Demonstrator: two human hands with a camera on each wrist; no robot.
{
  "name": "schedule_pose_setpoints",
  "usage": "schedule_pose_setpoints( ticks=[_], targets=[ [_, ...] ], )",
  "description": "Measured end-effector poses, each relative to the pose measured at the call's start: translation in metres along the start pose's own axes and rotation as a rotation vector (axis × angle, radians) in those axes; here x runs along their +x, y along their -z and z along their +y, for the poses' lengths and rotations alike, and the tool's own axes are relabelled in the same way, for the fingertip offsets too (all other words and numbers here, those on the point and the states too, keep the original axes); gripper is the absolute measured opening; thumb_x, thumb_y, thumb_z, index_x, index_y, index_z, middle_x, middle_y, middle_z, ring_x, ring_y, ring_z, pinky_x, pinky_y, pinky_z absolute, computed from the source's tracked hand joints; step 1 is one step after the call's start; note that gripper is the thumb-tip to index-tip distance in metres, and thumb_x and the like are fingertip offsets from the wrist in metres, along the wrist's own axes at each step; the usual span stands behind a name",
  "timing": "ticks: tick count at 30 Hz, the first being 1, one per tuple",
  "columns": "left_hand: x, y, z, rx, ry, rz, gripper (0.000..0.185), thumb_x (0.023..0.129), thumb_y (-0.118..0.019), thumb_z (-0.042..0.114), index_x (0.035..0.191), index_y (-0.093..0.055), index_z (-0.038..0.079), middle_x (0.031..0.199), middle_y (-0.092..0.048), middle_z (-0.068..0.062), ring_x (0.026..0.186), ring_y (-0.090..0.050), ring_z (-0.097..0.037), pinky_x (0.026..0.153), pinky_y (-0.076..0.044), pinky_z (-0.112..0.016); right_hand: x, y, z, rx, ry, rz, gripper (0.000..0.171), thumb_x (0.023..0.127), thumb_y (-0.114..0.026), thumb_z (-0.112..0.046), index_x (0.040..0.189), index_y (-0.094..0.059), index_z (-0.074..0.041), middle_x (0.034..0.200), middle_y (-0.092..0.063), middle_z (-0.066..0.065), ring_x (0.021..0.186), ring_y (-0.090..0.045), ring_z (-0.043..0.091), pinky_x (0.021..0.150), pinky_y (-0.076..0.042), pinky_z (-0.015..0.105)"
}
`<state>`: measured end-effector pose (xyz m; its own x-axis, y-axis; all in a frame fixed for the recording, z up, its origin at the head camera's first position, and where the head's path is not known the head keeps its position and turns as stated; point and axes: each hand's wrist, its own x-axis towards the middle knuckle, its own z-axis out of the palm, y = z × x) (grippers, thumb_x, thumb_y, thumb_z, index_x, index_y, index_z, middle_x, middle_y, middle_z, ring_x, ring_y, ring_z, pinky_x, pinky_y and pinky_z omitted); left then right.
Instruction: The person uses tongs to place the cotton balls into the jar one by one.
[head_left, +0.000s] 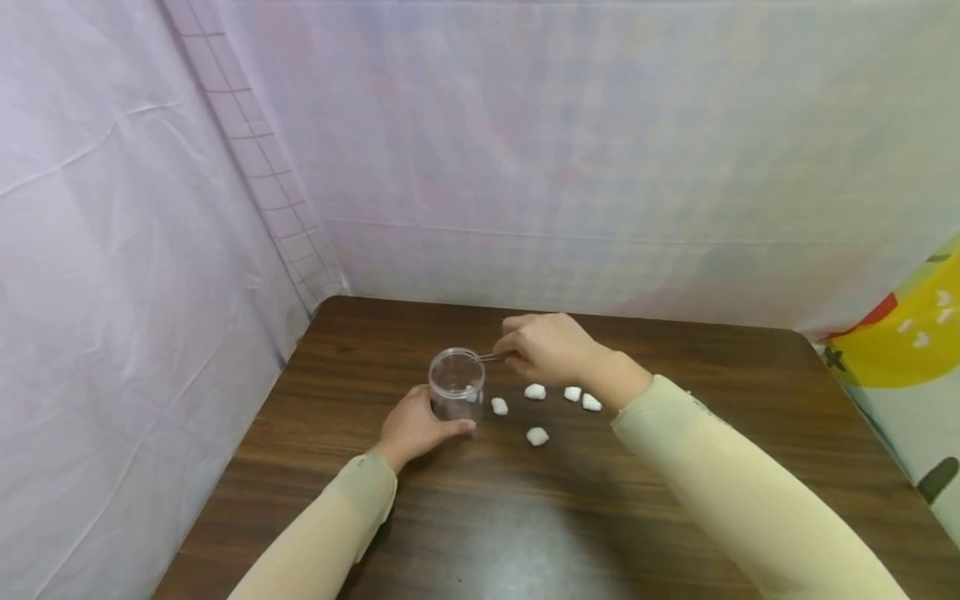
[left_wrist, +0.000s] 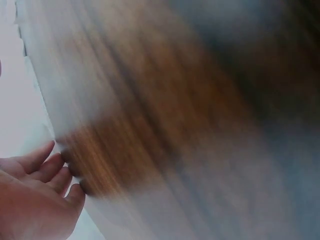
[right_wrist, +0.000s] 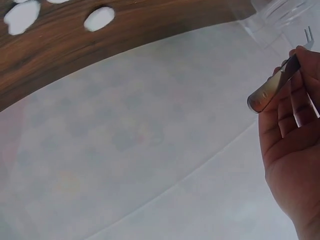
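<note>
A clear plastic jar [head_left: 457,385] stands open on the dark wooden table [head_left: 525,517]. My left hand [head_left: 417,427] grips its base from the near left side. My right hand [head_left: 546,346] pinches metal tweezers [head_left: 491,357] whose tips reach the jar's rim; in the right wrist view the tweezers [right_wrist: 272,86] lie between my fingers [right_wrist: 292,107], with the jar [right_wrist: 287,15] at the top right. Several small white lumps [head_left: 536,436] lie on the table right of the jar. The left wrist view is blurred; my fingers [left_wrist: 47,175] rest at its lower left against the jar's blurred clear wall.
Pale cloth walls [head_left: 570,150] close in the table at the back and left. A coloured patterned sheet [head_left: 911,342] hangs at the right. The table's near edge runs out of view below my sleeves.
</note>
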<state>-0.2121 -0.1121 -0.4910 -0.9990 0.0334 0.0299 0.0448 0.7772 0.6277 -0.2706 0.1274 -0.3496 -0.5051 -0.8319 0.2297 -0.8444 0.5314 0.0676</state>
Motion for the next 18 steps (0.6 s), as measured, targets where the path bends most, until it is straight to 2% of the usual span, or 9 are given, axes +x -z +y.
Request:
schedule_pose_setpoints(
  ticks=[4, 7, 11, 13, 18],
  targets=[
    [0.0, 0.001, 0.001, 0.002, -0.006, -0.002, 0.086, 0.07, -0.082, 0.063, 0.133, -0.061, 0.008, 0.134, -0.059, -0.012, 0.12, -0.057, -0.031, 0.098, -0.046, -0.049, -0.027, 0.007, 0.008, 0.007, -0.003, 0.04, 0.015, 0.087, -0.073, -0.016, 0.101, -0.078, -0.017, 0.087, -0.059, -0.008, 0.063, -0.05, 0.004, 0.054, -0.047, 0.028],
    [0.002, 0.001, 0.0, 0.009, -0.013, 0.002, 0.087, 0.069, -0.082, 0.063, 0.133, -0.061, 0.008, 0.133, -0.059, -0.012, 0.12, -0.057, -0.031, 0.098, -0.046, -0.049, -0.054, 0.003, 0.014, 0.019, -0.019, 0.043, 0.016, 0.084, -0.076, -0.016, 0.1, -0.078, -0.018, 0.086, -0.057, -0.009, 0.061, -0.048, 0.003, 0.05, -0.044, 0.027],
    [0.002, 0.001, 0.0, -0.001, -0.019, 0.007, 0.087, 0.069, -0.083, 0.062, 0.134, -0.061, 0.009, 0.134, -0.059, -0.012, 0.121, -0.057, -0.03, 0.099, -0.045, -0.048, -0.091, -0.02, 0.02, 0.048, -0.04, 0.009, 0.018, 0.081, -0.079, -0.013, 0.099, -0.078, -0.017, 0.085, -0.057, -0.009, 0.061, -0.047, 0.003, 0.05, -0.045, 0.026],
    [0.002, 0.001, 0.0, -0.01, -0.017, 0.004, 0.087, 0.07, -0.083, 0.061, 0.134, -0.06, 0.008, 0.135, -0.059, -0.012, 0.122, -0.056, -0.031, 0.1, -0.045, -0.049, -0.107, -0.034, 0.021, 0.051, -0.049, -0.02, 0.018, 0.081, -0.079, -0.013, 0.098, -0.078, -0.017, 0.087, -0.058, -0.009, 0.064, -0.052, 0.003, 0.052, -0.048, 0.027],
    [-0.001, 0.002, 0.0, -0.014, -0.014, -0.007, 0.087, 0.071, -0.082, 0.061, 0.135, -0.06, 0.007, 0.137, -0.057, -0.013, 0.123, -0.055, -0.032, 0.1, -0.044, -0.05, -0.13, -0.059, 0.018, 0.052, -0.063, -0.046, 0.02, 0.078, -0.079, -0.011, 0.097, -0.078, -0.018, 0.092, -0.062, -0.008, 0.073, -0.062, 0.009, 0.057, -0.054, 0.034]
  ],
)
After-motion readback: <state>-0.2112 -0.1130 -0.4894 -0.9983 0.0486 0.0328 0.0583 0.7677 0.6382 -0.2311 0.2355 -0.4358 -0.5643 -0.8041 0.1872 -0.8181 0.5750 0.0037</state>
